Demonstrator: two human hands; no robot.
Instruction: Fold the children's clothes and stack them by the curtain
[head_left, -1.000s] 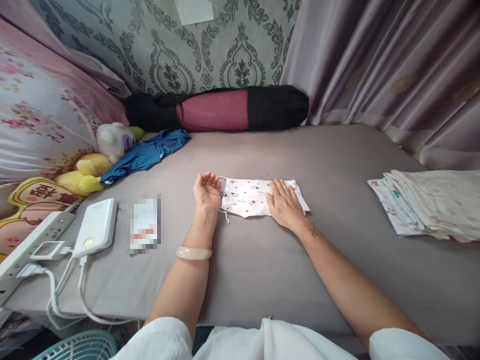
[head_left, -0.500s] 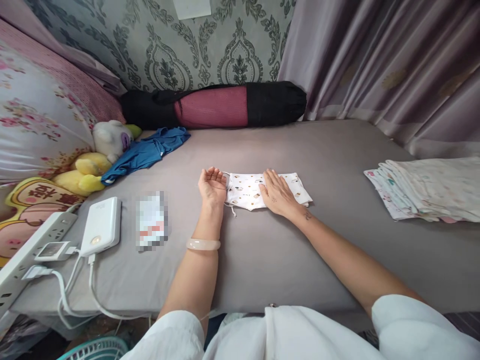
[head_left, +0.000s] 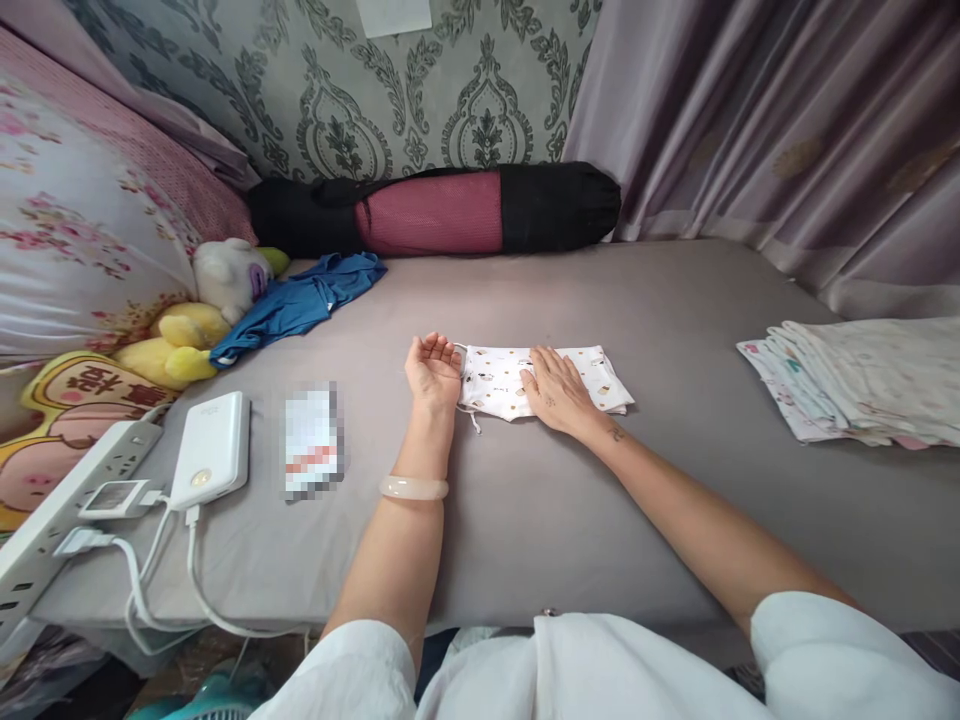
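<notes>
A folded white cloth item (head_left: 495, 385) with a small print and drawstring cords at its left end lies flat on the grey sheet; I cannot tell what kind of item it is. Palm down, my right hand (head_left: 556, 388) rests on its middle with the fingers stretched out. My left hand (head_left: 435, 375) lies palm up at the cloth's left edge, fingers loosely curled and nothing visible in them. Its side touches or nearly touches the edge near the cords.
To the right is a stack of folded cloths (head_left: 870, 380). On the left are a white power bank (head_left: 210, 450), a power strip (head_left: 75, 500), cables, a blurred packet (head_left: 313, 440) and plush toys (head_left: 229, 280). A blue garment (head_left: 300, 300) and a black-and-red bag (head_left: 431, 212) lie farther back.
The whole view has shifted slightly. Both hands and the white cloth keep the same places relative to each other.
</notes>
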